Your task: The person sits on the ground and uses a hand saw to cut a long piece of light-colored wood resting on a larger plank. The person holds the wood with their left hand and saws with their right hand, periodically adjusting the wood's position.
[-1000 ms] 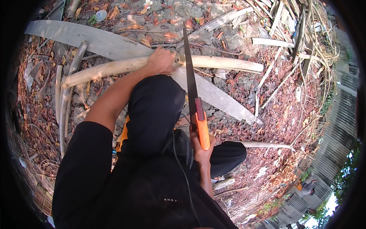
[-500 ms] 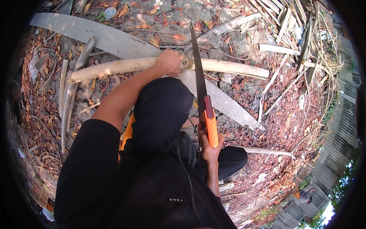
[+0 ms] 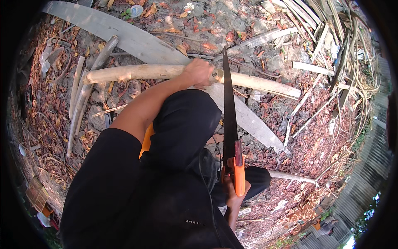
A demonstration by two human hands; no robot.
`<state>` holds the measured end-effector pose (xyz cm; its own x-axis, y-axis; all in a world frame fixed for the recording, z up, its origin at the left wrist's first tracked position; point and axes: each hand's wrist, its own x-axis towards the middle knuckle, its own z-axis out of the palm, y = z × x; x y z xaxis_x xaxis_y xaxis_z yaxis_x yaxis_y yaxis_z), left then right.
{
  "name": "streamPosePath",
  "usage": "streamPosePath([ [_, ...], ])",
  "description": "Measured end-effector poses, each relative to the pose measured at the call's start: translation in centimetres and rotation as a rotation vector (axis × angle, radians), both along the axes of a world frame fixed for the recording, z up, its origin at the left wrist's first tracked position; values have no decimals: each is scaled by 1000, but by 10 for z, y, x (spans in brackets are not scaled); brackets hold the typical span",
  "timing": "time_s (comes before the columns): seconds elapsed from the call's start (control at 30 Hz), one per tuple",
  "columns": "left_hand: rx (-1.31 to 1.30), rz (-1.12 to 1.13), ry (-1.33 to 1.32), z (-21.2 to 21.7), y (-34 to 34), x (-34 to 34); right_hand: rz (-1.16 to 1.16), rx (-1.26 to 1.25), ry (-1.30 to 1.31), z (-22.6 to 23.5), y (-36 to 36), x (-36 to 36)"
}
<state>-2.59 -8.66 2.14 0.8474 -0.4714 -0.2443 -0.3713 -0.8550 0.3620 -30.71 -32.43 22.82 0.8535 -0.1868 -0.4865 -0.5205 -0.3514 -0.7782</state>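
A long, pale, slightly curved wooden branch (image 3: 137, 72) lies crosswise in front of me, over a grey plank (image 3: 141, 43). My left hand (image 3: 200, 73) is closed around the branch near its middle, just left of a dark knot. Lower right, my right hand (image 3: 234, 191) grips a handsaw by its orange handle (image 3: 239, 178). The dark saw blade (image 3: 229, 103) points away from me and crosses the branch right beside the knot, close to my left hand. How deep its teeth sit in the wood cannot be made out.
Grey sticks (image 3: 93, 79) lie beneath the branch's left end. A heap of split wood strips (image 3: 327, 37) fills the far right. Dry leaves and scraps cover the ground. My bent knee (image 3: 188, 120) in black cloth rises just below the branch. Corrugated sheeting (image 3: 365, 149) stands along the right.
My right hand has drawn the saw back toward me, so less blade reaches past the branch. My left hand stays on the branch. The whole view has shifted slightly.
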Motion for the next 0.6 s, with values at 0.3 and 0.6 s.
streamPosePath([
  [0.3,57,7,17,4,-1,2,126,-100,-40,-28,16,44],
  [0.6,46,-8,-25,5,-4,-2,-51,2,-20,-44,20,57],
])
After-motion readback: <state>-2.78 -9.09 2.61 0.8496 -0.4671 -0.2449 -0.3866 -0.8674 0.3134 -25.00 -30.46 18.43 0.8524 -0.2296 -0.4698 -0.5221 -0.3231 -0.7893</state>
